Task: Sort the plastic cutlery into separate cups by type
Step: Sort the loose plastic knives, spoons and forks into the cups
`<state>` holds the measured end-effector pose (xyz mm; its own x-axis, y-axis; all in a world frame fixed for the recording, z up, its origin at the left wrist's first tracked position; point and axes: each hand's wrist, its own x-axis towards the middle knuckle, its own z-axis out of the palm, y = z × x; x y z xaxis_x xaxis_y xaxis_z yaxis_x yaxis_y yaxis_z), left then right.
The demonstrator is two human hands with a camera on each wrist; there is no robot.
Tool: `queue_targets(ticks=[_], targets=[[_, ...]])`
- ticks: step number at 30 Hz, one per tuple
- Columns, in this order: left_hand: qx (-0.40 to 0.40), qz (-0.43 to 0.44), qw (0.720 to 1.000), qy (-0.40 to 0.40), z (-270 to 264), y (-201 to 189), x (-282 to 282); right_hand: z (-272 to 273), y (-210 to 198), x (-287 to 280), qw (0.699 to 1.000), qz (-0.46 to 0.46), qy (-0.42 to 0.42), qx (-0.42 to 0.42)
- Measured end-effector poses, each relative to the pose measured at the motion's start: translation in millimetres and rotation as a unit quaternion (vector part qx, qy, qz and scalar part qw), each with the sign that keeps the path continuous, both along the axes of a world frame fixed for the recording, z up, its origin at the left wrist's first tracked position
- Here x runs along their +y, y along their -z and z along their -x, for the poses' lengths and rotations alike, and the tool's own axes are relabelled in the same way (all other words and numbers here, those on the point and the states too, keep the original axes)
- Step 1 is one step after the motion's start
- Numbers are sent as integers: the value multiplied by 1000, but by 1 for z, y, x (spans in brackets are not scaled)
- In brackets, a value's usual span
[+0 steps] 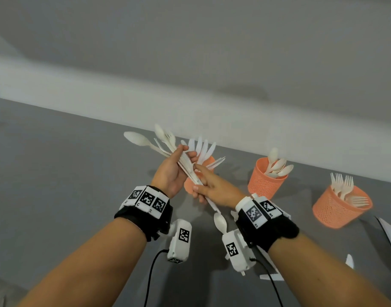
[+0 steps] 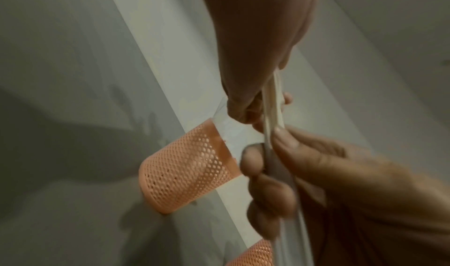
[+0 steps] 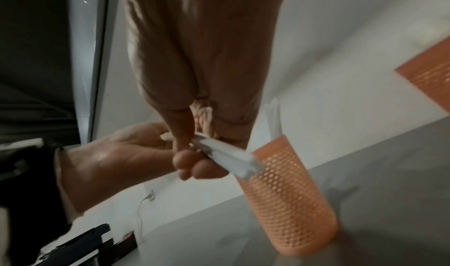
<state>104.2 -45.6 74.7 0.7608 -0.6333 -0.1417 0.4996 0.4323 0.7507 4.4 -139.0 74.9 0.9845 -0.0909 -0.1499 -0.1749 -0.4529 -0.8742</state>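
Observation:
My left hand [image 1: 170, 171] grips a fanned bundle of white plastic cutlery [image 1: 168, 142], spoons and forks mixed, above the grey table [image 1: 68, 173]. My right hand [image 1: 210, 189] pinches the handle of one spoon [image 1: 220, 221] from that bundle, its bowl pointing down towards me. Three orange mesh cups stand in a row. The left cup [image 1: 209, 161] is half hidden behind my hands and white knife blades [image 1: 203, 149] rise from it. The middle cup [image 1: 265, 180] holds spoons, and the right cup [image 1: 340, 207] holds forks. The right wrist view shows the bundle [image 3: 228, 158] beside the knife cup [image 3: 292, 203].
A pale wall [image 1: 190, 96] runs along the table's far edge, just behind the cups. White paper [image 1: 389, 231] lies at the right edge, with a small white scrap [image 1: 349, 260] nearer me. Cables hang from both wrist cameras.

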Motion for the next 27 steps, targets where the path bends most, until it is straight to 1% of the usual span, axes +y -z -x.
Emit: queue_targets(ticks=[2,5,7,9,10,11,14,17,18,19,20,22,23,25,27], targets=[[0,0,1000,-6,1,-1,0,9,2,-10,1000,-9,-8,0],[28,12,999,-33,-2,-1,1,22,5,-24,999,-23,-23,17],[39,9,998,-57,-5,-1,3,29,8,-31,997,-65,-22,36],[34,-16,996,-81,-9,0,6,34,11,-35,990,-121,-23,61],[29,-30,995,-91,-11,3,7,35,11,-36,988,-133,-24,72],[25,-40,994,-100,-12,5,9,34,12,-36,988,-128,-24,80],[25,-57,990,-127,-15,12,14,28,9,-39,991,-70,-37,112],[40,-51,985,-159,-26,18,23,24,1,-44,981,-41,-60,178],[47,-48,984,-168,-30,20,26,23,0,-46,982,-28,-59,175],[50,-51,983,-170,-34,21,30,21,-2,-48,987,-22,-46,151],[49,-62,983,-164,-35,23,33,18,-2,-48,994,-29,-17,106],[40,-88,988,-118,-29,25,36,7,-5,-46,996,-55,76,-9],[33,-99,991,-80,-24,26,35,0,-8,-44,988,-62,124,-67],[7,-118,993,20,-12,30,35,-16,-16,-40,961,-74,202,-172],[-31,-120,985,120,-2,35,34,-30,-22,-37,936,-55,254,-236]])
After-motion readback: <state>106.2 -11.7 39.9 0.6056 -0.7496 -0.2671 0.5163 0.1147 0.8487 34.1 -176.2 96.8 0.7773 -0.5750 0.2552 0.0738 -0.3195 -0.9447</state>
